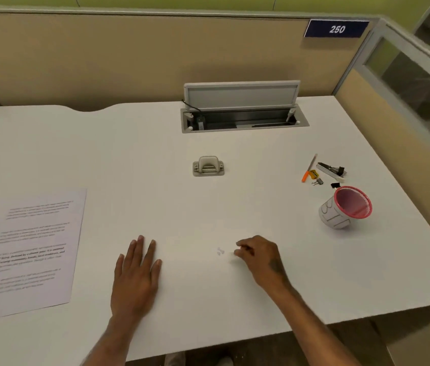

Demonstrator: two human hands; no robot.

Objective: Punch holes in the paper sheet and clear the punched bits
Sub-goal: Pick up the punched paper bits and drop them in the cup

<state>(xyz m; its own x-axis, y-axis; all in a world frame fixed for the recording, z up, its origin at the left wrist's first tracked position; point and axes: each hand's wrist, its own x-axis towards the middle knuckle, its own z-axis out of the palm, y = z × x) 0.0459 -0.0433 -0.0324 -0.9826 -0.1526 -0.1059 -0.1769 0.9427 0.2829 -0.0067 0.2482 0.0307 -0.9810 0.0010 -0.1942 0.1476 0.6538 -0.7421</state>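
Observation:
A printed paper sheet point(29, 249) lies flat at the left of the white desk point(155, 143). A grey hole punch point(208, 166) stands alone at the desk's middle, far from both hands. A few small white punched bits point(220, 251) lie on the desk near the front. My right hand point(258, 257) rests just right of them, its fingers curled and its fingertips pinched together on what looks like a white bit. My left hand point(136, 273) lies flat on the desk with straight fingers, between the sheet and the bits.
A pink mesh cup point(346, 207) with a white sleeve stands tilted at the right. Behind it lie binder clips, a stapler-like tool point(331, 170), an orange pen point(309, 169) and a yellow sharpener. An open cable box point(243, 118) sits at the back. Partition walls enclose the desk.

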